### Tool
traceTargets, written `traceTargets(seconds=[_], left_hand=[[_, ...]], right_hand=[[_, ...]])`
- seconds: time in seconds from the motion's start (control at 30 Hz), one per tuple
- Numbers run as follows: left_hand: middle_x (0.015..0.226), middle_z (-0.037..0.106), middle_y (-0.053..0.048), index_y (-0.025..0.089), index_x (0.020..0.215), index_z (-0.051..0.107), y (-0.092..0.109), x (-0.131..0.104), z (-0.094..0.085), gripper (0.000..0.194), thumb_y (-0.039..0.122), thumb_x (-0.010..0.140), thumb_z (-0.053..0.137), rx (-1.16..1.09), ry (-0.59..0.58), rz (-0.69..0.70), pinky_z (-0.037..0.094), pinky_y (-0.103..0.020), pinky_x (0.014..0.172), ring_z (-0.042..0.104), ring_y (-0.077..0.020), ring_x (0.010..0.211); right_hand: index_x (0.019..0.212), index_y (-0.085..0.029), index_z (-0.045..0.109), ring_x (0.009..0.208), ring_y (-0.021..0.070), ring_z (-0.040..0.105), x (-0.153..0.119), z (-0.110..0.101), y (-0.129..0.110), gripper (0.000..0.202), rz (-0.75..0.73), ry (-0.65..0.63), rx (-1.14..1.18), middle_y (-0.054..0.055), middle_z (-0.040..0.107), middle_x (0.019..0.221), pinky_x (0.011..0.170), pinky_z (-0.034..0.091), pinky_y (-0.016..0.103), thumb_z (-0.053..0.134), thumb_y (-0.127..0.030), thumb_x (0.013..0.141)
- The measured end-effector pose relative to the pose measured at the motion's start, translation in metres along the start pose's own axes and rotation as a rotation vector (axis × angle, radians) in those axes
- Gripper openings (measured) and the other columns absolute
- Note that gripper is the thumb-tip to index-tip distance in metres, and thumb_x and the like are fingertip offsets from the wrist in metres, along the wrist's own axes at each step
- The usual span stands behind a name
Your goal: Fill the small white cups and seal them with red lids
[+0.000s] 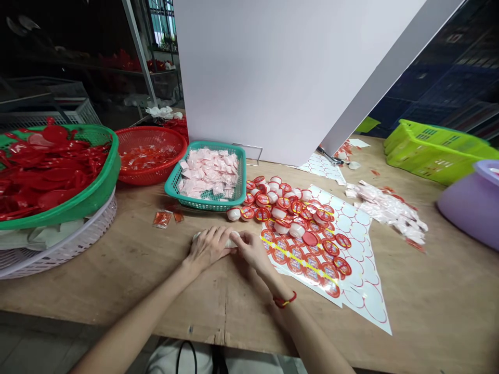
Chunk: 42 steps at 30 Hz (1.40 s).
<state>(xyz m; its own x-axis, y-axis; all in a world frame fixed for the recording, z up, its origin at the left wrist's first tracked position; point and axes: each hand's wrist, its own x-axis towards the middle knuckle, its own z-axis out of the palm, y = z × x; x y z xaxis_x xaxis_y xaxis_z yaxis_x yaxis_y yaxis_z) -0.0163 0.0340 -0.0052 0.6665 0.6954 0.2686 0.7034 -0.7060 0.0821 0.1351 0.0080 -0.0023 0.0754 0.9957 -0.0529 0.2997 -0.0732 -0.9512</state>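
White strip-like piece [231, 242] is lying on the wooden table [156, 291], straight in front of the person and mostly hiding beneath the fingers, so its exact kind is escaping view. Left hand [210, 244] is resting palm down across it, fingers lying close together; whether they are gripping its underside, I cannot tell. Right hand [251, 249] is pinching the right end between thumb and curled fingers. Doing this well is probably depending on a light, even press from the left hand while the right fingertips are working that end, without creasing or tearing it. Just beyond, a teal basket [170, 188] is holding small pale packets [210, 169] and blocking any long reach forward. Round red-and-white pots [278, 213] are crowding near the right hand, several sitting on a sticker sheet [364, 228], so a wide sweep of the right wrist is risking knocking them or dragging the sheet. Red sachets [161, 219] are lying ahead of the left hand, off to its left. Farther left, a green basket [113, 161] is brimming with red plastic pieces [50, 161] beside a red colander [173, 156]; at far right, pale packet strips [390, 208] are lying near a lime basket [432, 156] and a purple basin [470, 208]. Behind everything, a white panel [280, 67] is closing off the back.
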Motion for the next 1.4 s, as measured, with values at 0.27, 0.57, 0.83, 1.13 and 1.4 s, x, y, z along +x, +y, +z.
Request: traceTargets(seconds=[0.27,0.57,0.83,1.13,1.4], left_hand=[[0.096,0.061,-0.013,0.014,0.114,0.051,0.001,0.01,-0.005,0.04,0.035,0.08,0.053,0.049,-0.031,-0.071,0.045,-0.036,0.071,0.056,-0.0258,0.086],[0.117,0.057,-0.011,0.021,0.121,0.046,0.034,-0.01,-0.026,0.036,0.032,0.087,0.041,-0.536,0.137,-0.116,0.041,-0.039,0.094,0.052,-0.0235,0.109],[0.096,0.062,-0.006,0.022,0.11,0.049,0.06,-0.03,-0.006,0.053,0.055,0.069,0.059,-1.547,-0.16,-0.546,0.052,-0.032,0.065,0.061,-0.0187,0.072],[0.077,0.054,0.0,0.018,0.109,0.052,0.035,-0.077,-0.048,0.052,0.042,0.066,0.067,-1.686,0.022,-0.887,0.038,-0.021,0.055,0.048,-0.0096,0.062],[0.077,0.054,0.0,0.018,0.112,0.054,0.001,-0.114,-0.063,0.047,0.04,0.071,0.063,-1.78,0.317,-1.032,0.037,-0.023,0.058,0.049,-0.0104,0.064]], right_hand=[[0.099,-0.012,0.057,0.066,0.0176,0.055,-0.007,-0.025,0.001,0.042,-0.071,0.129,-0.023,0.007,0.061,0.077,0.061,0.045,0.031,0.059,-0.042,0.07],[0.1,-0.02,0.055,0.067,0.0186,0.052,-0.057,-0.029,-0.007,0.021,-0.532,0.167,-0.502,0.006,0.057,0.074,0.059,0.044,0.029,0.04,-0.016,0.085],[0.116,-0.021,0.048,0.081,0.0154,0.059,-0.076,-0.056,-0.007,0.031,-0.557,0.042,-0.3,0.006,0.063,0.096,0.071,0.049,0.027,0.05,-0.021,0.084],[0.105,-0.018,0.054,0.065,0.0138,0.058,-0.034,-0.042,-0.052,0.021,-0.657,0.006,-0.302,0.005,0.064,0.083,0.062,0.048,0.026,0.051,-0.022,0.084],[0.09,-0.016,0.063,0.071,0.0155,0.063,0.055,0.06,-0.102,0.017,-0.519,-0.14,-0.737,0.005,0.068,0.078,0.064,0.045,0.022,0.048,-0.012,0.082]])
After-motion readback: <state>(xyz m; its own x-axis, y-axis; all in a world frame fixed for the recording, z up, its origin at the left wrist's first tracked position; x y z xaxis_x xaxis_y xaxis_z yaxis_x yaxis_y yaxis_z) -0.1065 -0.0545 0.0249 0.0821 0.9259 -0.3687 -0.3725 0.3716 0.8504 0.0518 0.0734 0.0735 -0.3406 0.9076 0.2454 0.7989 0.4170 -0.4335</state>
